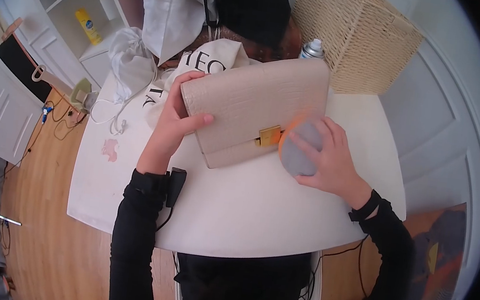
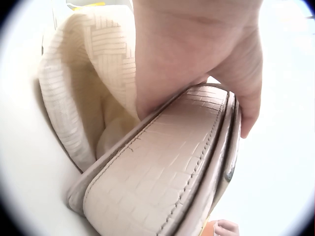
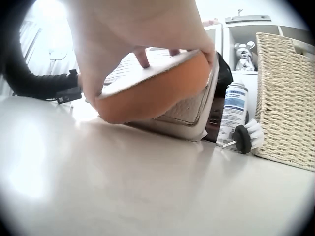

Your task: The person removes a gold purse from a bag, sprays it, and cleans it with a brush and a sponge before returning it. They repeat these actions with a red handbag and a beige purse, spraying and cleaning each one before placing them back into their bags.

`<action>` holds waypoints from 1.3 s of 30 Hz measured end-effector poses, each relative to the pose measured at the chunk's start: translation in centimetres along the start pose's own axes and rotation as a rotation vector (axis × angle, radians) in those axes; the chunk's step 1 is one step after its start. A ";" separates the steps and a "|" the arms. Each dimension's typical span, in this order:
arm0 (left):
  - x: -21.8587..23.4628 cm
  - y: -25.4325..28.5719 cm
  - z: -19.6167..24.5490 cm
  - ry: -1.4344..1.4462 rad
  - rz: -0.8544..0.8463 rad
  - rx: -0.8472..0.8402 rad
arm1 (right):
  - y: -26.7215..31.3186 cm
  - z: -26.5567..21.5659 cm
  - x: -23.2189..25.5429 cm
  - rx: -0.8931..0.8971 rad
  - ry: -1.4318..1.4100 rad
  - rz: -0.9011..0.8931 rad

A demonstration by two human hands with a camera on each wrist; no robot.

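A pale pink-beige crocodile-textured handbag [image 1: 258, 95] is tilted on the white table, its gold clasp [image 1: 269, 136] facing me. My left hand [image 1: 173, 121] grips its left side, thumb on the front and the other fingers behind. The left wrist view shows the stitched side panel [image 2: 152, 167] below that hand. In my right hand [image 1: 337, 165] is a round sponge pad [image 1: 299, 154], grey on the back and orange on the other face. Its orange foam [image 3: 157, 93] faces the bag's front by the clasp, and the fingers spread over the grey back and edge.
Behind the bag lie a cream lettered cloth bag [image 1: 221, 55] and a white drawstring pouch [image 1: 132, 59]. At the back right are a spray can [image 3: 232, 113], a round white-bristled brush [image 3: 250, 135] and a woven basket [image 1: 356, 35]. The table's [image 1: 231, 221] curved front edge is near my body.
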State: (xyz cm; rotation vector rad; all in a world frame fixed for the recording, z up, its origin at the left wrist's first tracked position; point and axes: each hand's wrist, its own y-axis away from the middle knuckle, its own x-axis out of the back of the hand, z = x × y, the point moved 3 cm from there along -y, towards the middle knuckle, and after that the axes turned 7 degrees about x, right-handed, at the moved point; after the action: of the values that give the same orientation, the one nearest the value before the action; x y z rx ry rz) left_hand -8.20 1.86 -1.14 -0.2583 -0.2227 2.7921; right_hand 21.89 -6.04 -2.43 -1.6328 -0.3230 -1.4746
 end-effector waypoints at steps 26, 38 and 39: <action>0.2 -0.2 -0.3 -0.004 -0.004 0.007 | -5.0 2.2 -0.5 -0.415 -0.283 0.583; -0.1 0.0 0.0 -0.025 -0.022 -0.029 | -7.8 1.5 -0.1 -0.314 -0.346 0.569; 0.0 -0.2 0.0 -0.001 -0.020 -0.024 | -7.9 -1.2 -0.7 -0.211 -0.319 0.471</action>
State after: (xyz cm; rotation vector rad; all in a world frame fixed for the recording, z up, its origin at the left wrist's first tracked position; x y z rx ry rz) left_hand -8.16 2.02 -1.07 -0.2586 -0.2584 2.7711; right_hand 15.43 -2.18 0.23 -1.9538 0.0504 -0.9175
